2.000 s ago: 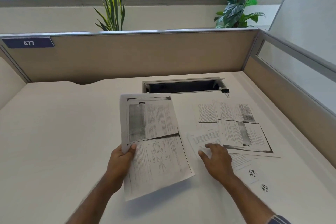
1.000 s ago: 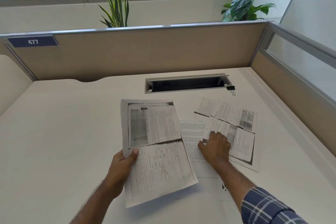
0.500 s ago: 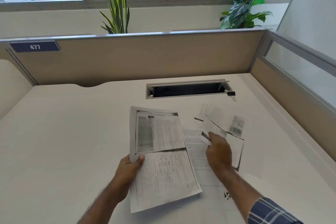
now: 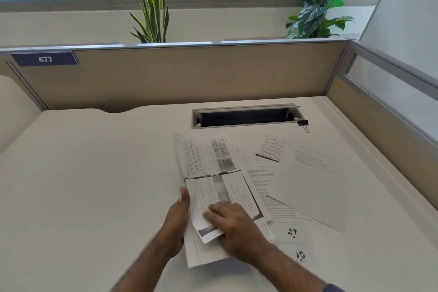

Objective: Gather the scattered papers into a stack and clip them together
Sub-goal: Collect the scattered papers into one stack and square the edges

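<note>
Both hands are engaged on the growing stack [image 4: 213, 187] near the front centre of the white desk [image 4: 94, 173]. The left hand [image 4: 176, 223] grips the stack's left edge, thumb on top and fingers underneath out of sight, so the sheets are pinched rather than lying free. The right hand [image 4: 233, 224] lies palm down on the lower part of the top sheet [image 4: 208, 161], fingers partly curled over its near edge; whether it grips that sheet or only presses it flat cannot be told. The top sheet sits skewed against the sheets beneath, whose lower corners project toward the person, so the stack is not yet squared. Judged from this layout, the gathering step is partly complete: several sheets are in the stack, while loose papers [image 4: 308, 173] remain spread on the desk to the right, overlapping one another and partly tucked under the stack's right edge. One of these, a sheet with black-and-white markers [image 4: 294, 242], lies nearest the person beside the right forearm. The black binder clip [image 4: 303, 124] rests untouched at the right end of the open cable tray [image 4: 244, 116], well apart from both hands. Remaining work: collect the loose sheets, align all edges, fetch the clip and apply it.
</note>
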